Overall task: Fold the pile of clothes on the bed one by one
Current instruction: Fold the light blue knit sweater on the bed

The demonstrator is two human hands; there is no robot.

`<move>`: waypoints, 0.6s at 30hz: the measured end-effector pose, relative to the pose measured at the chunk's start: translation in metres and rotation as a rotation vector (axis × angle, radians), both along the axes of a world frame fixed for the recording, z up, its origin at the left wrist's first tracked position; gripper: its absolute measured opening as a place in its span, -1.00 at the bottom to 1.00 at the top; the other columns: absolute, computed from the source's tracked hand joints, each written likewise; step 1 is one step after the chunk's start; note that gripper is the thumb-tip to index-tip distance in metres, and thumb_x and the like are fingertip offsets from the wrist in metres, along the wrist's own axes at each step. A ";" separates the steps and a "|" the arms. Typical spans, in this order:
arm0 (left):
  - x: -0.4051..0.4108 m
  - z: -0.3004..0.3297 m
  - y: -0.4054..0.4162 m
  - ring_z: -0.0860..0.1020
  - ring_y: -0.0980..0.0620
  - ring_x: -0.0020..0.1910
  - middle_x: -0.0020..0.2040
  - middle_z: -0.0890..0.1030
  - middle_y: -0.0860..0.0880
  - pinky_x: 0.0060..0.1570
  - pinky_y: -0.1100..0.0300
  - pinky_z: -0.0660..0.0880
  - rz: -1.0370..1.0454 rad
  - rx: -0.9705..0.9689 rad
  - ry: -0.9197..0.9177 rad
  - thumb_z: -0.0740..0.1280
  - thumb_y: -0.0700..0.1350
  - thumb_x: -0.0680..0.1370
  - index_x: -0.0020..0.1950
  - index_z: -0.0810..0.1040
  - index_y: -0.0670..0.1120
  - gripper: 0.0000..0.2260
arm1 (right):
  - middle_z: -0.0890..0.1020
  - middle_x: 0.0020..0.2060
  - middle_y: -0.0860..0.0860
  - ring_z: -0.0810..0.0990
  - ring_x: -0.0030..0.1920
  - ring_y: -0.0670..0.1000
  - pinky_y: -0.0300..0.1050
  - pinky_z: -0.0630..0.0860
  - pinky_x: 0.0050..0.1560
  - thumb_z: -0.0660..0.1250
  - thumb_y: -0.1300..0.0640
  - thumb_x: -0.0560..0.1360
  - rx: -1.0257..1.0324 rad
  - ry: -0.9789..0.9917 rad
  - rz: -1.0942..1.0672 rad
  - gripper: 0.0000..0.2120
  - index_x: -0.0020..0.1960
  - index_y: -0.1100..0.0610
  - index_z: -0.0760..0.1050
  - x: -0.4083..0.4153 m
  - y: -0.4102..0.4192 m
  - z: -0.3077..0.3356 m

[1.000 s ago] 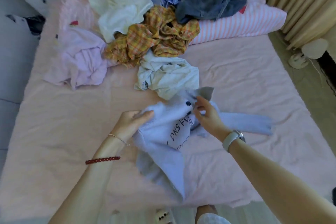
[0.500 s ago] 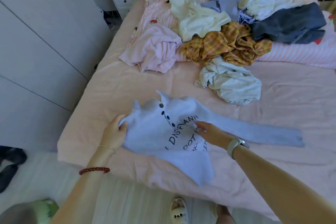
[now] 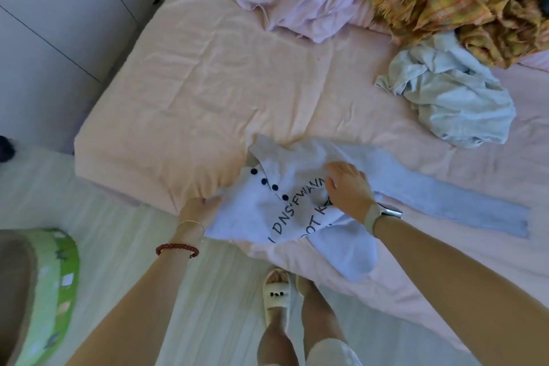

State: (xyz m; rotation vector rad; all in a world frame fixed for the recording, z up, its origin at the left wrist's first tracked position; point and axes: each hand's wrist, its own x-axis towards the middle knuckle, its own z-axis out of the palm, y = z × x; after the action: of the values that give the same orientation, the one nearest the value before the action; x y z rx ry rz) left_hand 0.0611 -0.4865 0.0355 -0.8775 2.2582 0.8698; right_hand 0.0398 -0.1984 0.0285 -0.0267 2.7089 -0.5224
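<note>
Shirt [image 3: 285, 202], pale, lettered, four dark buttons; left hand [image 3: 197, 206] grips hem; right hand [image 3: 347, 187] presses flat.

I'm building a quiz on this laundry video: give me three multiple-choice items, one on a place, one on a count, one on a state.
1. Where does the white shirt lie?
A. near bed corner
B. floor
C. on the plaid cloth
2. Dark buttons showing on it?
A. one
B. four
C. seven
3. Its long sleeve is
A. stretched flat
B. rolled up
C. knotted

Key: A, it lies by the bed corner; B, four dots run in a row; A, it lies straight past the right hand.
</note>
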 end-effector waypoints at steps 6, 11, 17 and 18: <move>-0.004 -0.010 0.003 0.29 0.04 -0.37 -0.39 0.31 0.01 -0.40 0.37 0.26 0.038 0.056 0.335 0.26 -0.22 0.55 -0.21 0.38 -0.14 -0.86 | 0.20 0.47 0.06 0.14 0.46 0.06 0.09 0.11 0.42 0.03 0.06 0.62 0.065 -0.139 0.177 -0.53 0.50 0.13 0.09 -0.091 -0.013 -0.027; -0.010 -0.012 0.000 0.32 0.13 -0.37 -0.38 0.34 0.03 -0.33 0.48 0.31 0.101 0.085 0.437 0.26 -0.28 0.54 -0.06 0.46 -0.14 -0.94 | 0.52 -0.11 0.08 0.45 -0.03 0.12 0.01 0.38 0.05 0.02 -0.03 0.62 0.005 -0.438 0.245 -0.75 0.16 -0.01 0.41 -0.133 -0.032 -0.052; 0.000 0.006 0.002 0.39 0.03 -0.26 -0.22 0.46 -0.09 -0.24 0.53 0.32 0.052 0.102 0.529 0.25 -0.31 0.55 0.02 0.50 -0.18 -0.90 | 0.22 -0.58 -0.02 0.16 -0.52 -0.03 -0.19 0.16 -0.42 0.27 -0.08 0.50 -0.161 -0.408 0.100 -0.51 -0.48 0.10 0.19 -0.098 -0.019 -0.026; 0.004 0.012 0.001 0.40 0.02 -0.23 -0.21 0.46 -0.11 -0.24 0.52 0.32 0.039 0.113 0.546 0.25 -0.31 0.55 0.03 0.50 -0.21 -0.91 | 0.24 -0.57 -0.02 0.18 -0.53 -0.04 -0.20 0.18 -0.44 0.25 -0.09 0.51 -0.162 -0.425 0.092 -0.52 -0.47 0.09 0.21 -0.087 -0.014 -0.015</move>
State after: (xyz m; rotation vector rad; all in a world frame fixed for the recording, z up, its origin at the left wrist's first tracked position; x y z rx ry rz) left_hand 0.0653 -0.4852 0.0471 -0.6927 2.6137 1.3739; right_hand -0.0472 -0.2126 0.0138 -0.0742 2.2380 -0.6376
